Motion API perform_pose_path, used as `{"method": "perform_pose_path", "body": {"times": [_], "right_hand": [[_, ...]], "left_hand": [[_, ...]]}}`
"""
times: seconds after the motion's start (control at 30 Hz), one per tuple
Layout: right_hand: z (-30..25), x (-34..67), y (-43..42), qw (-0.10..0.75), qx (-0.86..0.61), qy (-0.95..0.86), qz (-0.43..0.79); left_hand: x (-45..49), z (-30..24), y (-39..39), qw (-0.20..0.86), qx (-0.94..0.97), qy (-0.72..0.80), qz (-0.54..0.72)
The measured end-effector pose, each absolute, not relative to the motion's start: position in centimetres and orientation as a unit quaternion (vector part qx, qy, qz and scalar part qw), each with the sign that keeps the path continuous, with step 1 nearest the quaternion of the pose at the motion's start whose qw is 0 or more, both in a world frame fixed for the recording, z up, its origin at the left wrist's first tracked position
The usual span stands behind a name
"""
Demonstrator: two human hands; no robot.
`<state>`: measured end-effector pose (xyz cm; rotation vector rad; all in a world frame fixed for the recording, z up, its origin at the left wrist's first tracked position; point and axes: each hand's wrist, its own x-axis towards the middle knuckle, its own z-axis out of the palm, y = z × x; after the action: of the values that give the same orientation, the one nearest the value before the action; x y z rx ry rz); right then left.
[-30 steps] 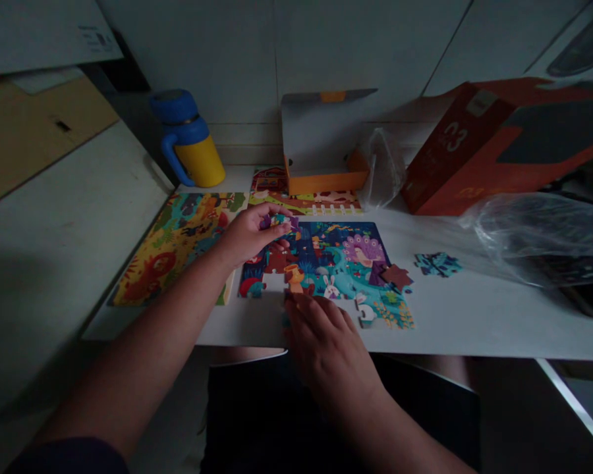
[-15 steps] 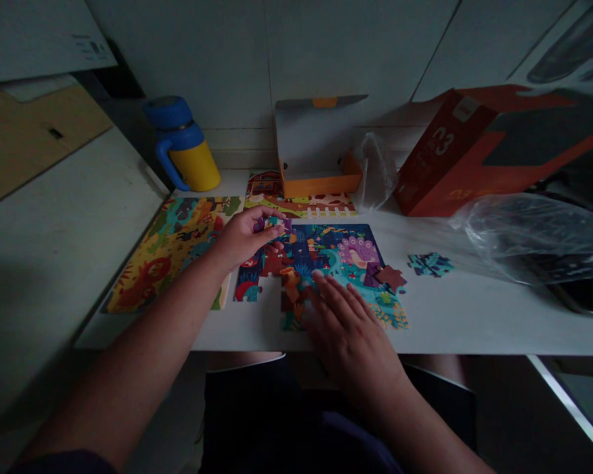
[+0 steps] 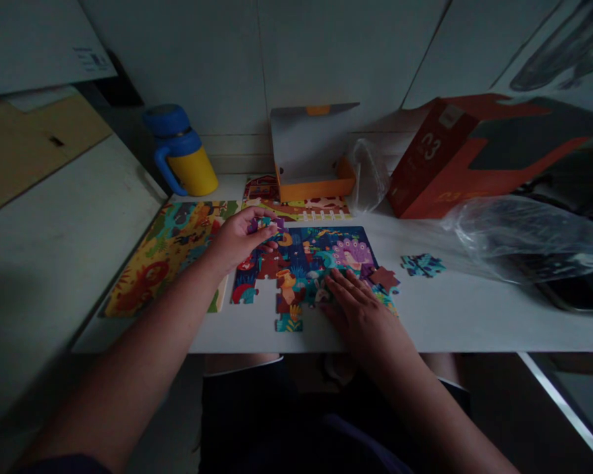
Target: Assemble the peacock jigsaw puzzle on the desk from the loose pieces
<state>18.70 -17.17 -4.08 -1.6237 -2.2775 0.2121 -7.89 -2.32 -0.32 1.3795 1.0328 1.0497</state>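
Note:
A partly joined jigsaw puzzle (image 3: 309, 247) with animals on dark blue lies on the white table. My left hand (image 3: 241, 238) is pinched at its upper left edge, with a small purple and teal puzzle piece (image 3: 268, 224) between thumb and fingers. My right hand (image 3: 363, 309) rests on the puzzle's lower right part, fingers stretched out and palm down, hiding what is beneath. Beside it, a brown-backed puzzle piece (image 3: 384, 279) overlaps the puzzle's right edge. Loose blue leafy pieces (image 3: 422, 265) lie farther right.
A yellow savanna picture (image 3: 170, 250) lies to the left, and a farm picture (image 3: 296, 212) behind. An open orange-edged box (image 3: 316, 191), a clear plastic bag (image 3: 368, 181), a red box (image 3: 425, 164) and a blue-yellow bottle (image 3: 192, 168) stand at the back.
My right hand has slid right and slightly up across the puzzle, uncovering a rabbit and a gap at the lower edge. My left hand keeps its pinch in nearly the same place.

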Motion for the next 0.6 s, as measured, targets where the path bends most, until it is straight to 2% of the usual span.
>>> {"method": "perform_pose_path", "body": {"times": [0.27, 0.47, 0.6], "right_hand": [[-4.3, 19.0, -16.0, 0.166, -0.581, -0.794, 0.066], [-3.2, 19.5, -14.9, 0.170, -0.587, -0.785, 0.097], [-1.2, 18.9, -14.7, 0.228, -0.604, -0.752, 0.133]], "left_hand": [[-7.8, -0.2, -2.6, 0.590, 0.549, 0.382, 0.452], [-7.8, -0.4, -2.8, 0.581, 0.572, 0.396, 0.422], [-7.7, -0.4, -3.0, 0.565, 0.601, 0.400, 0.401]]}}
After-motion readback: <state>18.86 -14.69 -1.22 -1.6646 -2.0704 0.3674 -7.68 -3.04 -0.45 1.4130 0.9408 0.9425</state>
